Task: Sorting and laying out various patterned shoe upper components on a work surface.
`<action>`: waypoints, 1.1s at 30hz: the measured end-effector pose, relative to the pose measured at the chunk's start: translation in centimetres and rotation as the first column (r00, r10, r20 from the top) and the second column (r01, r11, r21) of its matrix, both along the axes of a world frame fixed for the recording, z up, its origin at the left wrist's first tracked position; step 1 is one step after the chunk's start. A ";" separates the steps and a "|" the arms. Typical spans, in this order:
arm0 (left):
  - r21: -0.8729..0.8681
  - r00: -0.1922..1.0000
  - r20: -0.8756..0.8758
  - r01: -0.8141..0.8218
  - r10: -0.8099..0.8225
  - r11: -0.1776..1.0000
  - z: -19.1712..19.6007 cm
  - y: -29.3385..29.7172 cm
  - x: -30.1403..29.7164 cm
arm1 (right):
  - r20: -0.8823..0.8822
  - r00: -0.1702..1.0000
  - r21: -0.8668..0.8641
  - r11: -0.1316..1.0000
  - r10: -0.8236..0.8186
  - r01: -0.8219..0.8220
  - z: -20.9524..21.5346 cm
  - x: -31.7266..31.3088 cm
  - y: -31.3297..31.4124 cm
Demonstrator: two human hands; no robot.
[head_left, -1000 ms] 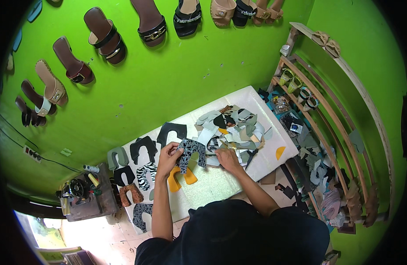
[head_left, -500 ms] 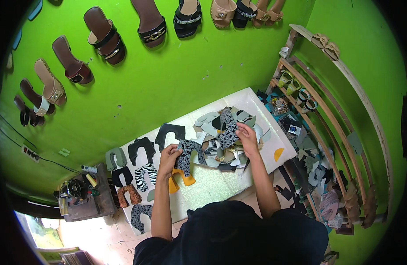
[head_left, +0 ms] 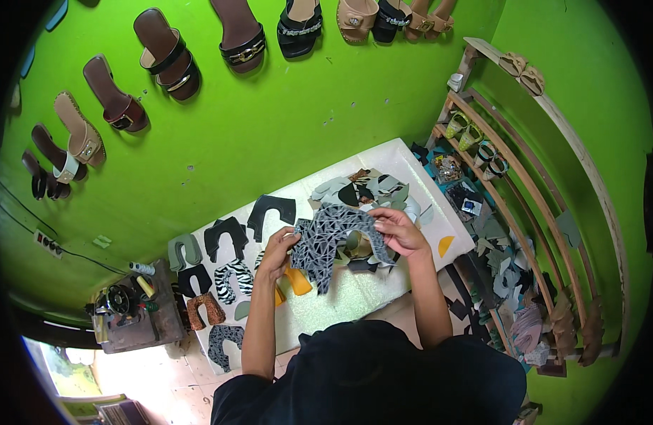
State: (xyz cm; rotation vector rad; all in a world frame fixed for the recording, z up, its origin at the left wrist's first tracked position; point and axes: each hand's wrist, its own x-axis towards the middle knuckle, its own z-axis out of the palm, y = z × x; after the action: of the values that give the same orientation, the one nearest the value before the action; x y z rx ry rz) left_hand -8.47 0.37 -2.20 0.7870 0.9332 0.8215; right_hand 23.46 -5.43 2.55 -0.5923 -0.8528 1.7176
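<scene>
My left hand (head_left: 278,253) and my right hand (head_left: 401,232) pinch opposite sides of a grey-and-black patterned arch-shaped material piece (head_left: 323,237), held above a white table (head_left: 355,304). Whether it is one layer or two overlapping pieces, I cannot tell. Behind it lies a heap of mixed cut scraps (head_left: 351,193), partly hidden. A yellow piece (head_left: 298,282) lies by my left hand. Further left are more arch-shaped pieces: black (head_left: 273,210), grey-green (head_left: 185,252), zebra-striped (head_left: 233,283), orange-brown speckled (head_left: 206,309), and another grey-black patterned one (head_left: 225,347).
Sandals (head_left: 170,53) hang along the green wall. A wooden rack (head_left: 510,152) with shoes stands at the right, more scraps (head_left: 493,244) beside it. A small side table (head_left: 145,333) holding thread spools is at the left. A yellow half-round piece (head_left: 445,246) lies near the table's right edge.
The patterned material, earlier seen as two portions spread between my hands, now shows as one wider arch. My right hand has moved slightly lower, and the hands hold the material closer together.
</scene>
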 end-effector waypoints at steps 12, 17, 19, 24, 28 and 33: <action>-0.080 0.930 0.348 0.156 -0.119 0.984 0.4 -0.8 0.7 | 0.498 0.861 -0.091 0.980 -0.109 0.176 -6.8 -2.3 1.1; -0.074 0.919 0.366 0.189 -0.150 0.979 -0.1 -0.5 0.9 | 0.456 0.868 -0.011 0.974 -0.198 0.228 -7.5 -2.9 1.1; -0.068 0.917 0.366 0.199 -0.161 0.978 0.0 -0.5 1.1 | 0.431 0.883 -0.007 0.978 -0.184 0.207 -7.3 -3.2 1.1; -0.061 0.926 0.343 0.188 -0.156 0.980 0.6 -0.5 1.3 | 0.374 0.918 -0.101 0.979 -0.130 0.180 -6.7 -3.5 0.9; -0.055 0.930 0.340 0.169 -0.140 0.984 0.1 -0.3 1.1 | 0.333 0.935 -0.122 0.977 -0.125 0.174 -7.4 -3.4 1.0; -0.057 0.943 0.312 0.138 -0.113 0.989 2.2 -0.9 1.6 | 0.351 0.918 -0.060 0.974 -0.185 0.219 -7.9 -3.2 1.2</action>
State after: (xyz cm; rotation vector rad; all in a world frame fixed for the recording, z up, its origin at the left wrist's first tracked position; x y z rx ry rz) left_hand -6.87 -0.52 0.01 0.6216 0.6257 0.7651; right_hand 20.30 -4.26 -5.33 -1.0341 -0.9164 1.4938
